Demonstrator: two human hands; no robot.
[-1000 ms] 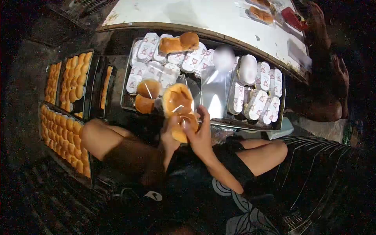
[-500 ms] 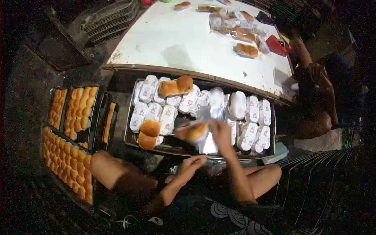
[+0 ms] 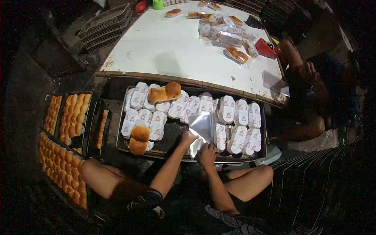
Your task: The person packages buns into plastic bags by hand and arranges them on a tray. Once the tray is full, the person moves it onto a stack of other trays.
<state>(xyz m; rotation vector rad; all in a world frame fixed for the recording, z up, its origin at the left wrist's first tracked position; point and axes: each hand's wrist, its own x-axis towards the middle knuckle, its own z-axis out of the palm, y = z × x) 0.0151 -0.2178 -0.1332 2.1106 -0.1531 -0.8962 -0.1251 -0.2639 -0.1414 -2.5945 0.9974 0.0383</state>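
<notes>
Far left of the metal tray, racks of bare buns line the floor. On the tray's left end sit two loose buns, with two more on the wrapped buns at the back. A moment ago the right hand carried a bagged bun over the tray; now that bun is down among the others. The left hand pinches the near edge of the stack of clear bags mid-tray, and the right hand lies just right of it on the same stack, fingers spread. Looks like a fresh bag is being picked. Beyond the tray is a white tabletop; to its right a seated co-worker.
</notes>
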